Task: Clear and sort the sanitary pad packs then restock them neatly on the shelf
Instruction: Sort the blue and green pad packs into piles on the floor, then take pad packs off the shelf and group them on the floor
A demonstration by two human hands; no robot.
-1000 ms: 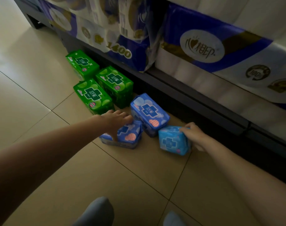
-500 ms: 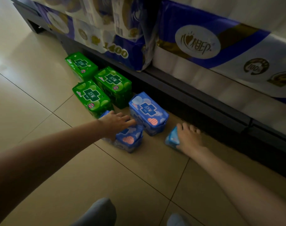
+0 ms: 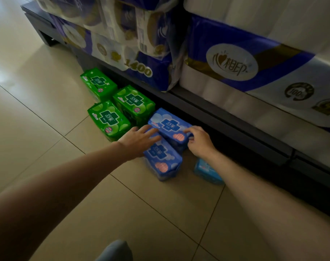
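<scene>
Three green pad packs (image 3: 111, 119) lie grouped on the floor tiles beside the shelf base. To their right are two dark blue packs: the far one (image 3: 169, 126) is gripped at its right end by my right hand (image 3: 199, 141). My left hand (image 3: 138, 139) lies flat with fingers spread on the near dark blue pack (image 3: 161, 157), fingertips touching the far one. A light blue pack (image 3: 206, 171) lies on the floor under my right forearm, partly hidden.
The dark shelf base (image 3: 226, 119) runs diagonally along the right. Large toilet paper bundles (image 3: 232, 63) fill the shelf above it. Beige floor tiles (image 3: 38, 110) stretch to the left. My knee (image 3: 115, 250) shows at the bottom edge.
My right hand let go of the light blue pack and moved left onto the far dark blue pack. My left hand stayed on the near dark blue pack.
</scene>
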